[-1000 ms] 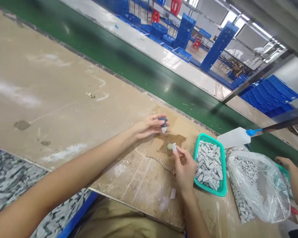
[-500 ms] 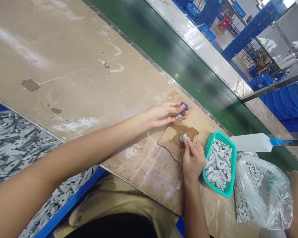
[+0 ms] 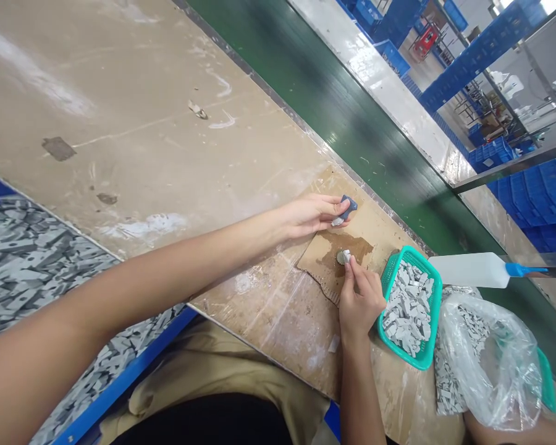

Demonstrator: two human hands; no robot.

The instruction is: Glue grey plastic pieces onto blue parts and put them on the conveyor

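My left hand (image 3: 317, 215) is closed, pinching a dark blue block-like piece (image 3: 347, 206) between thumb and fingers. A small light grey piece (image 3: 337, 221) also shows at its fingers. My right hand (image 3: 361, 293) pinches a small whitish piece (image 3: 346, 254) at the fingertips. That piece is at a small round dish-like thing (image 3: 340, 257), though contact is hard to make out. Beneath lies a torn cardboard sheet (image 3: 312, 256) with a dark wet patch. Right of my right hand stands a green basket (image 3: 383, 316) holding many small light grey pieces.
A white bottle with a blue nozzle (image 3: 472, 270) lies beyond the basket. Nearby are a clear plastic bag (image 3: 500, 371) of pieces and another person's arm (image 3: 495, 429). A blue bin (image 3: 120, 377) full of grey parts sits lower left. A green belt (image 3: 306, 99) borders the table.
My hands keep their holds, with only slight movement. The other person's hand has moved from the bag's right side to below it, revealing part of another green container. The view has shifted slightly.
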